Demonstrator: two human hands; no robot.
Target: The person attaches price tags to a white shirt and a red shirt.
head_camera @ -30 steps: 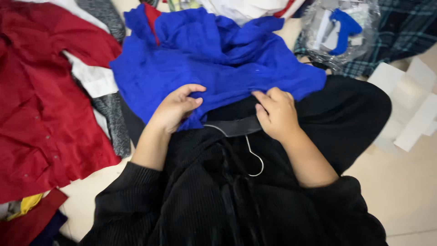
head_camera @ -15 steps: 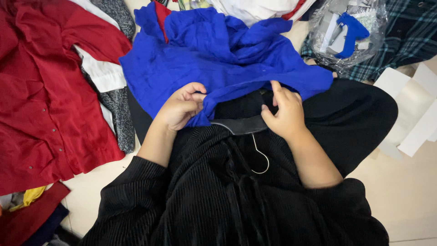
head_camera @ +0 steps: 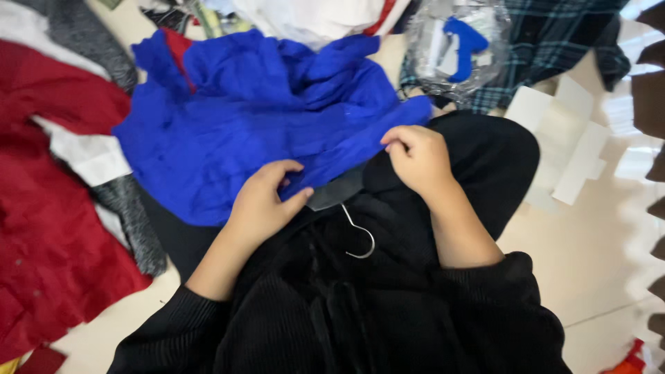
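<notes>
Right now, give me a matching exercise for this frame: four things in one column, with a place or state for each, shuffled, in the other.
Things:
1. blue garment
2. red garment
3. hanger hook
4. clear plastic bag

Places or states:
A. top, beside plaid cloth
B. far left on the floor
C. pinched by left hand and right hand
D. between the forearms

Pairs: 1-C, 2-B, 3-D, 4-A

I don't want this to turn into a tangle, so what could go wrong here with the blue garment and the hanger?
The left hand and right hand pinch only the edge of the blue garment at the hanger, so it might slip off. The metal hook lies on black knit clothing and could snag. Nearby red clothes could get dragged along.
</notes>
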